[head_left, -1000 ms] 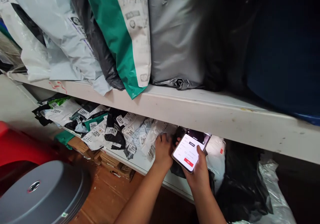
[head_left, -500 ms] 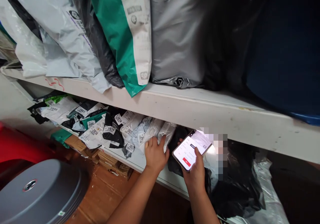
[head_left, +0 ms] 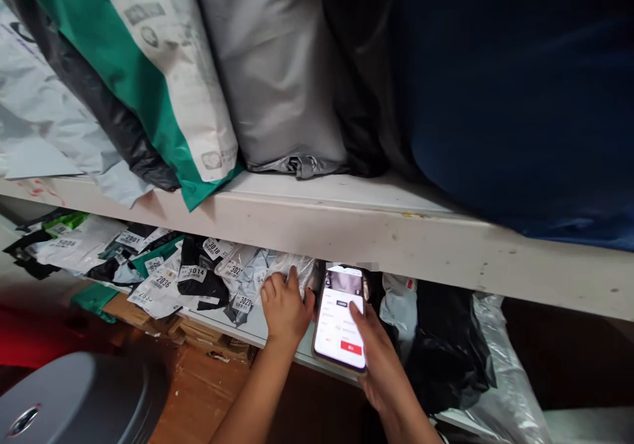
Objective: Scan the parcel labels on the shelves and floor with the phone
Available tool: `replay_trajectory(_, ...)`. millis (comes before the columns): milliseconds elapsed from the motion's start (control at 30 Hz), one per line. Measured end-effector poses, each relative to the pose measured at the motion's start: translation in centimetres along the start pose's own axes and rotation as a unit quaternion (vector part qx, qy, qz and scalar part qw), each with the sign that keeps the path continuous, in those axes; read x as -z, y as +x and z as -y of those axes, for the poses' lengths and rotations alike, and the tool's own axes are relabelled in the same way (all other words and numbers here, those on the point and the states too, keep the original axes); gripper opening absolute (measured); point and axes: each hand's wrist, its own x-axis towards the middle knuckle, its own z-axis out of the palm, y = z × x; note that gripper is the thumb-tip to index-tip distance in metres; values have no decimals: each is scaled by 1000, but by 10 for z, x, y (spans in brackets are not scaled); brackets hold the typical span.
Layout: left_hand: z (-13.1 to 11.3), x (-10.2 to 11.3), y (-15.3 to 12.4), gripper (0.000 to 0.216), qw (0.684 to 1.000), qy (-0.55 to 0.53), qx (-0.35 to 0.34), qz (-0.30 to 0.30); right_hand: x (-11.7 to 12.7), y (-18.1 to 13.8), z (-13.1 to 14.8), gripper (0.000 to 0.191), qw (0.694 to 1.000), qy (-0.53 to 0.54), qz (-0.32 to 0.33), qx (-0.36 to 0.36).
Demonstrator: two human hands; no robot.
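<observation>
My right hand (head_left: 369,345) is closed round a phone (head_left: 341,318), its thumb over the lit screen. White fields, a dark label and a red button show there. My left hand (head_left: 287,308) rests on the lower shelf, fingertips touching a clear, shiny plastic parcel (head_left: 297,263). Its fingers are partly bent, with the thumb apart from them. Just left of it lie small parcels with number labels, among them a grey parcel (head_left: 241,306) marked 3023 and a black parcel (head_left: 191,272) marked 3014. What lies behind the phone is largely hidden.
Large bags stand on the upper shelf (head_left: 347,216), among them a green and white bag (head_left: 193,127) and a grey bag (head_left: 277,80). Right of the phone are a black bag (head_left: 450,345) and clear plastic wrap (head_left: 510,365). A grey lidded bin (head_left: 94,391) stands lower left.
The view has turned to the right, so the shelves appear further left. The phone has turned more upright and come closer to my left hand, which remains at the clear parcels.
</observation>
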Motion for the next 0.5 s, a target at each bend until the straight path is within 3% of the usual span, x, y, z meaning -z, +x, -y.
replay_trajectory(167, 14, -12, 14, 35, 990, 1, -144, -5, -11, -18, -9, 73, 984, 95, 110, -100)
replay_trajectory(333, 22, -22, 14, 31, 994, 0, -107, -6, -14, -12, -34, 80, 964, 192, 156, -96)
replay_trajectory(500, 18, -8, 15, 23, 996, -24, -80, 19, -8, 2, -48, 88, 973, 180, 117, -83)
